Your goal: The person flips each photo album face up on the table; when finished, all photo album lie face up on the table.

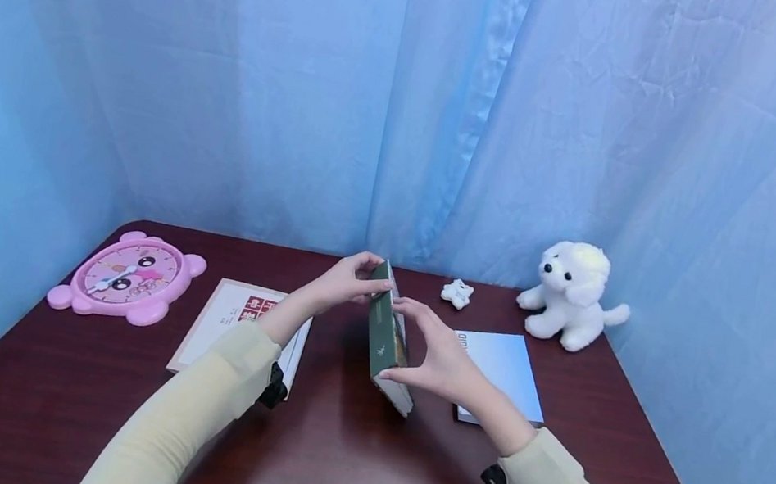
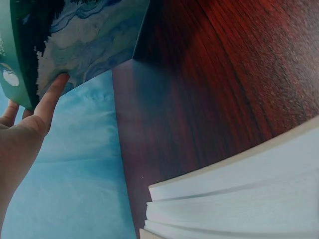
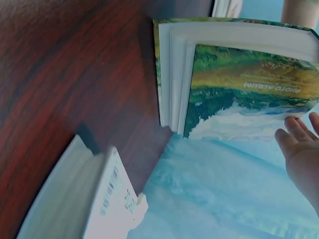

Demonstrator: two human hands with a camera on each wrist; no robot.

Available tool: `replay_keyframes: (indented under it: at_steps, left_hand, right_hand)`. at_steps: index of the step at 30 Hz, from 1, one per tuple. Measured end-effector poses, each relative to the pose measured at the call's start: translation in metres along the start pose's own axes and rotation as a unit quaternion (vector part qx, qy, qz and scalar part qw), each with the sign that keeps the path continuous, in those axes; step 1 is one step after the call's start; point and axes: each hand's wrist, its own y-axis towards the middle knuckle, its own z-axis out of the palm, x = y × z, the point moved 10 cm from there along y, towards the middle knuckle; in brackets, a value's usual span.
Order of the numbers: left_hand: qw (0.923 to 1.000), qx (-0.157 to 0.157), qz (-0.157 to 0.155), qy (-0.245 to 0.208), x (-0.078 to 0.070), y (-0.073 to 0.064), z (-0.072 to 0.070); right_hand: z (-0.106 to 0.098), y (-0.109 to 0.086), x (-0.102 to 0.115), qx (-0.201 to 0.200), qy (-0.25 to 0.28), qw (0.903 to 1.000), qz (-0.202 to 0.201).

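A thick photo album (image 1: 384, 332) with a green spine and a painted landscape cover stands tilted at the middle of the table, spine upward. At its far end my left hand (image 1: 350, 276) grips the spine, and one finger lies along the painted cover (image 2: 94, 40) in the left wrist view. From the right, my right hand (image 1: 444, 359) holds the spine, its thumb at the near corner and its fingers farther back. White page edges and the words PHOTO ALBUM on the cover (image 3: 249, 74) show in the right wrist view.
A white book (image 1: 208, 328) with red characters lies left of the album, and a pale blue book (image 1: 500, 365) lies to the right. Farther out are a pink clock (image 1: 130, 278), a small white star (image 1: 457, 294) and a white plush dog (image 1: 569, 292). Blue curtains (image 1: 304, 98) surround the table.
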Motion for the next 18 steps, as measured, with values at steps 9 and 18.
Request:
replay_keyframes:
  at_steps: [9, 18]
  left_hand:
    - [0.9994, 0.01, -0.012, 0.032, 0.011, -0.005, -0.008]
    - [0.9944, 0.026, 0.008, 0.102, 0.018, -0.007, -0.008]
  right_hand:
    - [0.024, -0.001, -0.011, 0.05, 0.006, 0.9988, -0.001]
    - [0.053, -0.013, -0.03, 0.121, -0.015, 0.9925, 0.002]
